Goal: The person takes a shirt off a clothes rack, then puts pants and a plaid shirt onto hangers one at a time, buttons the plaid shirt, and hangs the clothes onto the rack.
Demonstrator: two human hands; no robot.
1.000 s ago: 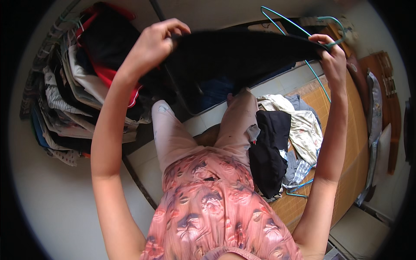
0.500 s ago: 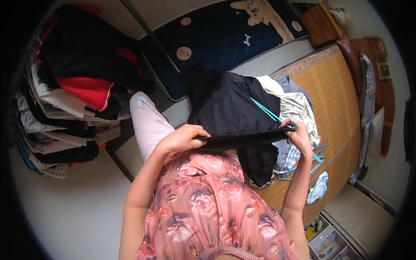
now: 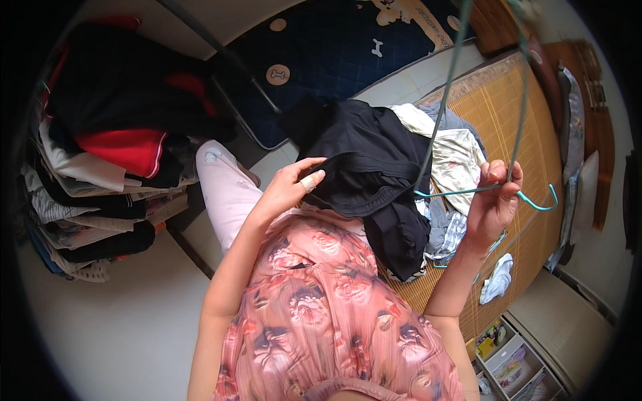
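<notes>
Black trousers [image 3: 364, 150] lie bunched across my lap and the edge of the mat-covered bed. My left hand [image 3: 292, 187] pinches their waistband between thumb and fingers, at the near left end. Off to the right, my right hand [image 3: 493, 208] is raised above the bed, fingers closed around a teal hanger [image 3: 441, 194]. The hanger carries nothing; its hook points right, and its long thin sides stretch toward the top of the view. Beside the trousers lies a heap of clothes, with a cream striped garment [image 3: 458, 157] and a checked one [image 3: 441, 240] showing.
A bamboo mat [image 3: 535, 134] covers the bed at right, with a small white cloth [image 3: 496, 279] on it. More teal hangers [image 3: 498, 244] lie partly behind my right forearm. Hanging clothes [image 3: 120, 154] crowd the left, near a metal pole [image 3: 214, 43]. A divided drawer [image 3: 515, 361] stands lower right.
My right hand has let go of the trousers' waistband and lifted the hanger up and to the right, away from them. The waistband has slackened; my left hand still grips it, slightly higher.
</notes>
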